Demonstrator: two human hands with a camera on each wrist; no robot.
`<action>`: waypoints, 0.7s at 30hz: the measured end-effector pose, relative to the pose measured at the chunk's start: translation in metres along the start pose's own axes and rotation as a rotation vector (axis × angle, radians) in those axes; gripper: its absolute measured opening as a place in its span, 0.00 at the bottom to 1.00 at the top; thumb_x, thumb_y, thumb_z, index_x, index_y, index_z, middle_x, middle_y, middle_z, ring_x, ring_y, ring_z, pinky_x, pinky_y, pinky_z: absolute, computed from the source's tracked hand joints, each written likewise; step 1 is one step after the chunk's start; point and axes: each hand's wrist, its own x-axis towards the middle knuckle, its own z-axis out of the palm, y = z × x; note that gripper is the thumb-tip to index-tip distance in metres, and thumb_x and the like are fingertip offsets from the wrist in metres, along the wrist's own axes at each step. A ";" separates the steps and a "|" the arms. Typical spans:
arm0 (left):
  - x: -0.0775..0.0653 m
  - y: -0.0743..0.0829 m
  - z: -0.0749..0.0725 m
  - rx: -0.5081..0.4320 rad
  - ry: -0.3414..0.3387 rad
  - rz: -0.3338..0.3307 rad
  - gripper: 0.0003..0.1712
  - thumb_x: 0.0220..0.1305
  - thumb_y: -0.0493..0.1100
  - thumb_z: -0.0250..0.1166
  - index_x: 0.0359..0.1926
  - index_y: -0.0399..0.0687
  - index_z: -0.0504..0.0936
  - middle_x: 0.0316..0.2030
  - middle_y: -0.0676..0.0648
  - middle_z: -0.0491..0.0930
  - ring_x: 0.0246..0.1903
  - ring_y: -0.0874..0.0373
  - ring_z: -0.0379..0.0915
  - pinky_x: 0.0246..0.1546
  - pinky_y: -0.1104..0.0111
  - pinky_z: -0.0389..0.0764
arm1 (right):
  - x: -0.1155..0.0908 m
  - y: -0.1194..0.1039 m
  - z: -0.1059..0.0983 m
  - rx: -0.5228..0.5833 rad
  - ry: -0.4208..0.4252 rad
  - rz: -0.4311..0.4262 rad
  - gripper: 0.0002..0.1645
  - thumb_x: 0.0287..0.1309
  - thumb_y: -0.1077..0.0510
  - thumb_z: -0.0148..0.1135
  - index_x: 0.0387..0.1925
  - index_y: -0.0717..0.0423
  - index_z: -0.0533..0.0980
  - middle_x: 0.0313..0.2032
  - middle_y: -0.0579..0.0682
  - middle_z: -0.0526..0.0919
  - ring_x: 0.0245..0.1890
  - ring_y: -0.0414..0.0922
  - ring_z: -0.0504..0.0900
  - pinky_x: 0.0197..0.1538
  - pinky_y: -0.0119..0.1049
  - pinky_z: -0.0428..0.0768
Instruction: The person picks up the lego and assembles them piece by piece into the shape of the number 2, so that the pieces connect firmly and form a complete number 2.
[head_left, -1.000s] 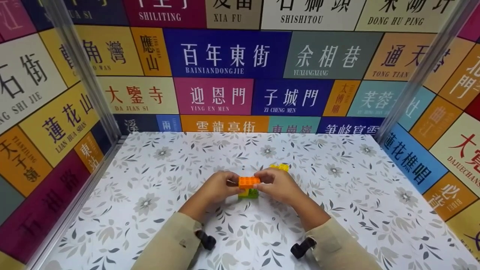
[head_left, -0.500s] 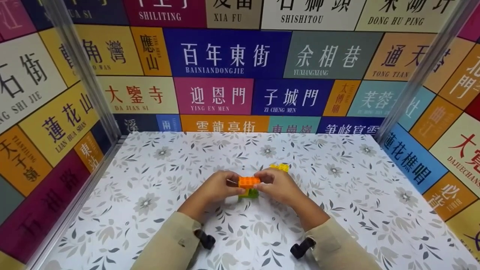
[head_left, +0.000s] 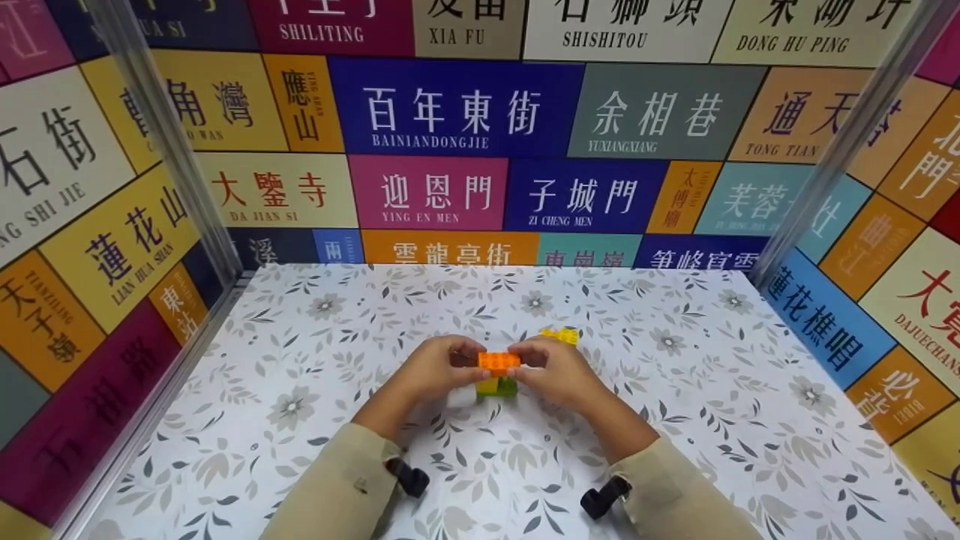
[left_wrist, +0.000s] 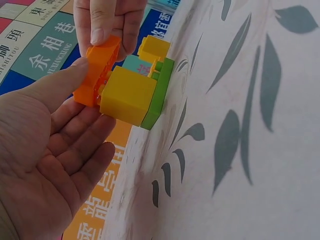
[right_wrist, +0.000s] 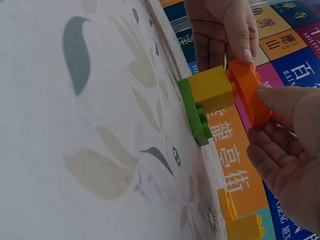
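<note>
Both hands pinch an orange building brick (head_left: 499,363) from opposite ends, near the middle of the table. My left hand (head_left: 439,367) has its thumb on the brick's near face, and my right hand (head_left: 555,373) pinches the other end. Below it, a yellow block (left_wrist: 127,95) stands on one end of a green brick (left_wrist: 159,95) that rests on the table. The orange brick sits over the yellow block slightly tilted, with studs showing in the gap between them. On the green brick's other end, bare studs show in the right wrist view.
Other yellow bricks (head_left: 561,335) lie just behind my right hand. The table (head_left: 337,465) has a white leaf-print cover. Walls with coloured sign panels (head_left: 457,105) enclose its back and sides, with clear upright corner posts.
My left hand has shifted slightly up, its thumb rising from the yellow block's level to the orange brick. The right hand and the bricks stay almost in place.
</note>
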 end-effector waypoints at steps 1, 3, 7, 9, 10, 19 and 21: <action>0.000 0.000 0.000 -0.001 0.001 0.003 0.20 0.63 0.53 0.80 0.53 0.57 0.88 0.48 0.54 0.89 0.51 0.57 0.85 0.64 0.58 0.84 | 0.000 0.000 0.000 0.000 0.000 -0.001 0.20 0.65 0.56 0.75 0.58 0.48 0.86 0.55 0.47 0.89 0.62 0.51 0.87 0.68 0.50 0.84; -0.001 0.001 0.000 -0.007 0.003 0.004 0.20 0.63 0.52 0.80 0.54 0.57 0.88 0.48 0.55 0.89 0.51 0.57 0.85 0.64 0.58 0.84 | 0.000 0.001 0.000 -0.001 0.001 -0.001 0.20 0.65 0.56 0.75 0.58 0.49 0.86 0.55 0.47 0.89 0.61 0.51 0.87 0.68 0.50 0.84; -0.001 0.002 -0.001 -0.013 0.000 -0.003 0.19 0.64 0.52 0.79 0.54 0.58 0.88 0.48 0.55 0.89 0.51 0.58 0.85 0.64 0.58 0.84 | 0.000 0.001 0.001 0.000 0.000 -0.006 0.20 0.65 0.56 0.75 0.58 0.49 0.86 0.56 0.47 0.89 0.61 0.51 0.87 0.68 0.50 0.84; -0.001 0.002 -0.001 -0.015 0.000 -0.005 0.18 0.64 0.51 0.79 0.54 0.58 0.89 0.48 0.55 0.90 0.51 0.58 0.86 0.64 0.58 0.85 | 0.001 0.001 0.001 0.006 -0.002 -0.002 0.20 0.65 0.56 0.75 0.58 0.48 0.86 0.56 0.46 0.89 0.61 0.51 0.87 0.68 0.49 0.84; -0.001 0.001 -0.001 -0.014 0.001 -0.003 0.17 0.65 0.51 0.79 0.53 0.58 0.89 0.48 0.55 0.90 0.51 0.58 0.86 0.63 0.58 0.85 | 0.001 0.001 0.001 0.011 -0.004 0.000 0.20 0.65 0.57 0.75 0.58 0.48 0.86 0.57 0.46 0.89 0.61 0.51 0.87 0.68 0.49 0.84; -0.002 -0.001 0.002 -0.029 0.019 0.017 0.18 0.63 0.51 0.80 0.53 0.56 0.89 0.48 0.53 0.91 0.50 0.58 0.87 0.60 0.60 0.87 | -0.001 0.002 -0.001 0.047 -0.018 -0.021 0.21 0.66 0.58 0.74 0.59 0.54 0.85 0.57 0.50 0.89 0.58 0.51 0.88 0.65 0.48 0.86; -0.002 0.000 0.002 -0.031 0.021 0.007 0.18 0.63 0.51 0.80 0.52 0.56 0.89 0.48 0.53 0.91 0.50 0.58 0.87 0.60 0.60 0.87 | 0.000 0.002 -0.001 0.043 -0.019 -0.008 0.21 0.66 0.58 0.74 0.59 0.52 0.85 0.56 0.48 0.89 0.58 0.50 0.88 0.65 0.47 0.86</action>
